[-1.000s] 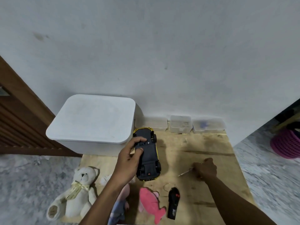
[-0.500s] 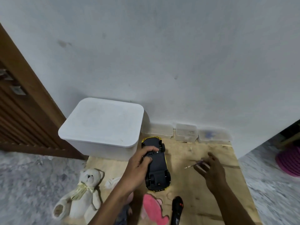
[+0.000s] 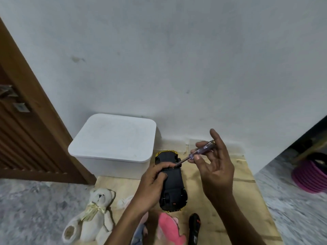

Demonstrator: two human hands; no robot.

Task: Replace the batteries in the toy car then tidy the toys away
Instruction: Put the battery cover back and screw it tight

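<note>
The toy car [image 3: 174,184] lies upside down on the wooden board [image 3: 212,191], black underside up, yellow body showing at both ends. My left hand [image 3: 152,184] grips its left side, thumb across the underside. My right hand [image 3: 215,167] is raised above the car and pinches a screwdriver [image 3: 196,153] with a clear purple handle; its tip points down-left at the car's underside near my left thumb. A black remote control [image 3: 194,228] lies on the board near the bottom edge.
A white lidded storage box [image 3: 115,142] stands against the wall left of the car. A white teddy bear [image 3: 95,214] and a pink plush toy [image 3: 169,228] lie at the board's front. A wooden door [image 3: 21,131] is at left, a pink coil [image 3: 311,175] at far right.
My right hand picked the screwdriver up off the board, lifted it and brought its tip to the car's underside. My left hand kept hold of the car. The view tilted up.
</note>
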